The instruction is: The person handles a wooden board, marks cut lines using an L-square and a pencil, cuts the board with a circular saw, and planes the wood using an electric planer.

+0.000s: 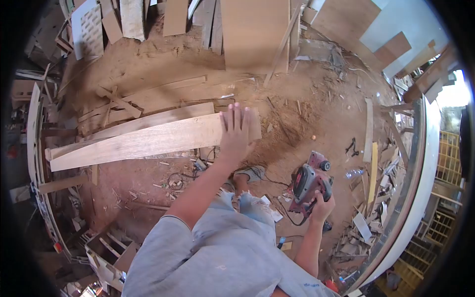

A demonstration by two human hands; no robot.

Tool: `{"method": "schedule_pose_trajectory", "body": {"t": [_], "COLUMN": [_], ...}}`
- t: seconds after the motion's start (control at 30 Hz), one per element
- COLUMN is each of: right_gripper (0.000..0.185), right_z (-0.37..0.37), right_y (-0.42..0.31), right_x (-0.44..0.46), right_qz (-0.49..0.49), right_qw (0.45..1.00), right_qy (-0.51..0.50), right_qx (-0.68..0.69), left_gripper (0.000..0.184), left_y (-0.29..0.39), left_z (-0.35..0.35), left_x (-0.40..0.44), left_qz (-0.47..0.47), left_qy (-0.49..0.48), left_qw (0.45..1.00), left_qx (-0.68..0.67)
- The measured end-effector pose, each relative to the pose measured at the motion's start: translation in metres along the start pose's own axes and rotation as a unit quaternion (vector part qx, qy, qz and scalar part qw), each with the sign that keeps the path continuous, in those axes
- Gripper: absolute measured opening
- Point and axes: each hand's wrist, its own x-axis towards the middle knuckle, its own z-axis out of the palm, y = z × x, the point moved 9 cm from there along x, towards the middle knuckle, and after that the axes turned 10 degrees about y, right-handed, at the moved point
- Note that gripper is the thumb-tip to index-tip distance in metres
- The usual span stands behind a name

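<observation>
My left hand lies on the near end of a long pale wooden board, its fingers stretched out over the surface and its thumb hidden. The board reaches left to a wooden support, with a second plank beside its far edge. To the right, my right hand is wrapped round the rear handle of a red and black electric planer. The planer is held apart from the board, above the dirt floor, and a dark cable hangs from it.
Sheets of board lean at the back. Scrap strips and a cable lie on the floor near the plank. Offcuts are heaped at the right beside a long white-edged panel. A wooden frame stands lower left.
</observation>
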Motion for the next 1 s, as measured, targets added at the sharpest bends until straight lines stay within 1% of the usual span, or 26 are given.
{"method": "schedule_pose_trajectory", "body": {"t": [0.03,0.1,0.13,0.2,0.23,0.33,0.43,0.53,0.63,0.73,0.83,0.93,1.0], "right_gripper": [0.015,0.017,0.015,0.012,0.013,0.017,0.023,0.026,0.027,0.028,0.03,0.031,0.032], "right_z": [-0.007,-0.018,-0.021,-0.025,-0.028,-0.031,-0.033,-0.027,-0.014,0.005,0.023,0.041,0.057], "right_y": [-0.004,-0.011,-0.02,-0.041,-0.048,-0.063,-0.079,-0.087,-0.099,-0.109,-0.113,-0.103,-0.108], "right_x": [-0.008,-0.021,-0.031,-0.054,-0.062,-0.078,-0.085,-0.08,-0.069,-0.045,-0.017,0.022,0.04], "right_qz": [-0.008,-0.025,-0.025,-0.026,-0.029,-0.039,-0.051,-0.061,-0.061,-0.072,-0.067,-0.054,-0.053], "right_qw": [1.0,0.998,0.997,0.995,0.995,0.994,0.993,0.993,0.993,0.995,0.994,0.987,0.978], "right_qy": [-0.004,-0.015,-0.011,-0.007,-0.006,-0.011,-0.016,-0.032,-0.046,-0.061,-0.087,-0.145,-0.19], "right_qx": [0.02,0.062,0.073,0.095,0.097,0.106,0.103,0.094,0.086,0.023,-0.021,-0.048,-0.073], "left_gripper": [0.117,0.11,0.106,0.093,0.087,0.073,0.068,0.081,0.103,0.126,0.127,0.123,0.108], "left_y": [-0.008,-0.012,-0.011,-0.009,-0.01,0.001,0.015,0.018,0.009,-0.001,-0.005,-0.015,-0.018], "left_z": [0.007,0.023,0.025,0.027,0.026,0.027,0.022,0.015,0.008,0.012,0.004,0.014,0.009], "left_x": [-0.005,-0.007,-0.007,-0.012,-0.015,-0.045,-0.073,-0.078,-0.057,-0.031,-0.007,0.009,0.018], "left_qz": [0.0,0.03,0.045,0.055,0.058,0.059,0.078,0.077,0.055,0.022,0.006,0.001,-0.007], "left_qy": [-0.028,-0.009,0.0,0.0,0.0,0.038,0.035,0.015,-0.128,-0.271,-0.348,-0.376,-0.348], "left_qw": [0.999,0.994,0.988,0.987,0.986,0.989,0.987,0.987,0.988,0.962,0.938,0.925,0.935], "left_qx": [0.039,0.109,0.145,0.149,0.155,0.131,0.133,0.142,0.073,0.037,0.003,-0.053,-0.072]}}
